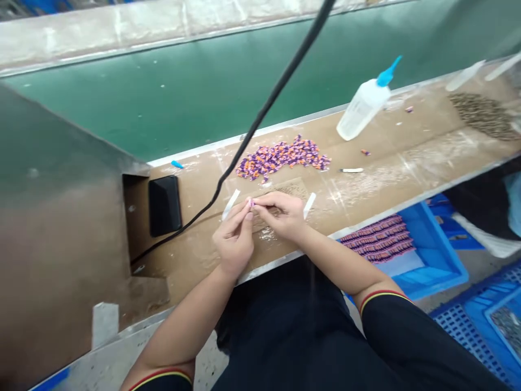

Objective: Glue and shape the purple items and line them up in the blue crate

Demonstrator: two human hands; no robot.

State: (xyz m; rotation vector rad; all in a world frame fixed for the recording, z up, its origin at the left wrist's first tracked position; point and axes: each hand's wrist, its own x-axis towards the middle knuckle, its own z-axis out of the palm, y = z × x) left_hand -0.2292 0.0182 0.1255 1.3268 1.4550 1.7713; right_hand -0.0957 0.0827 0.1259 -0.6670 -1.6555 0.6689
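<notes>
Head camera near above workbench (pixel 382 184), facing forward-down.

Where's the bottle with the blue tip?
In the head view, the bottle is right of centre on the brown bench, to the right of the purple-and-orange pile.

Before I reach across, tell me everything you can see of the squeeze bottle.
The bottle is cloudy white, apparently plastic, with a bright blue tapered nozzle. It seems to stand on its base, nozzle up, slanting rightward in this view. It sits near the far edge of the brown bench top, right of the orange-and-purple pile. Neither hand touches it; its fill level is unclear.
</notes>
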